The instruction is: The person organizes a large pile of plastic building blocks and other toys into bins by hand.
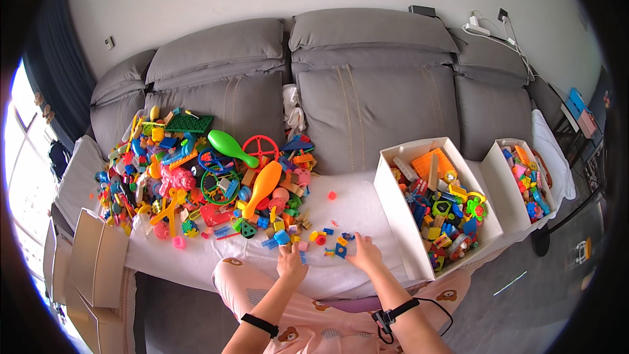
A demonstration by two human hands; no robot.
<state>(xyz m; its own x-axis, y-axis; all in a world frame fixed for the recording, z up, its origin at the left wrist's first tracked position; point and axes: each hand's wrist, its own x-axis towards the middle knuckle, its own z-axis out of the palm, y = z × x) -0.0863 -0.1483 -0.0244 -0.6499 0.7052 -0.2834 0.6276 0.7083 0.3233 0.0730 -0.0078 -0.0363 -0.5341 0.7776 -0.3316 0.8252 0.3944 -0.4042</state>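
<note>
My left hand (293, 264) is at the front edge of a big toy pile, its fingertips at a light blue plastic block (281, 237). Whether the fingers grip that block cannot be made out. To the right, my right hand (366, 254) rests over the white sofa cover (361, 201) with thumb and fingers apart. Close by its thumb lies a blue square block (340, 250) with a round mark. Between the hands are a red piece (321, 240), a pink block (303, 246) and several small blue and yellow pieces.
A mixed toy pile (172, 177) covers the sofa's left side, topped by green (231, 146) and orange (265, 184) plastic bowling pins. On the right stand a large white box (405, 241) and a smaller one (501, 194), both holding toys. Cardboard boxes (96, 255) stand at far left.
</note>
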